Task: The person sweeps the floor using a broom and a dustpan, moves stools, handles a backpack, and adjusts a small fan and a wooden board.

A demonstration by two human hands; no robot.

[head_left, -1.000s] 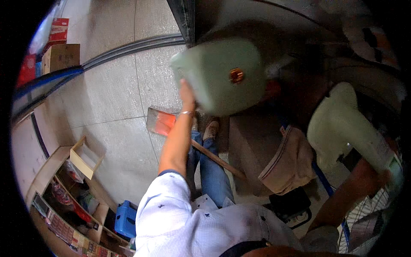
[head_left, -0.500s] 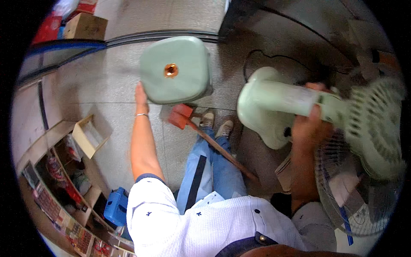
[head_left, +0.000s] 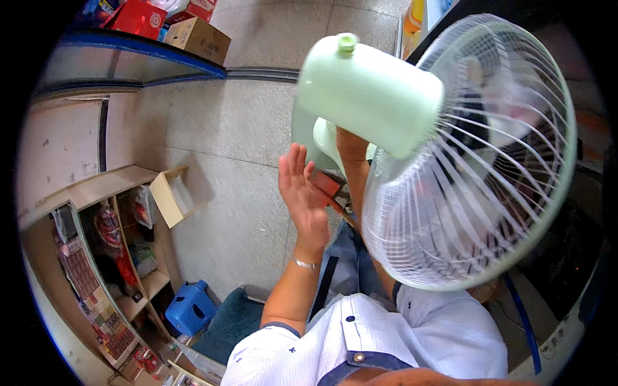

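Observation:
A pale green electric fan (head_left: 370, 96) with a round wire cage (head_left: 476, 212) is upright in front of me. My right hand (head_left: 351, 149) grips it below the motor housing, which hides the fingers. My left hand (head_left: 302, 186) is raised beside the fan, open and empty, its fingers stretched out. Part of a grey-green stool (head_left: 301, 122) shows behind the fan; the fan's base (head_left: 326, 138) appears over it, though contact is hidden. Between my forearms is a tool with an orange-red head (head_left: 327, 184) and wooden handle, partly covered.
At left stands a wooden shelf unit (head_left: 154, 283) with a box-like drawer (head_left: 168, 198) sticking out. A blue plastic stool (head_left: 191, 307) and dark teal cushion (head_left: 232, 325) are near it. A cardboard box (head_left: 198, 40) lies beyond the floor track (head_left: 261, 73).
The fan has swung from the right to the middle and turned from lying sideways to upright. My left hand has left the stool's edge and moved right, toward the fan.

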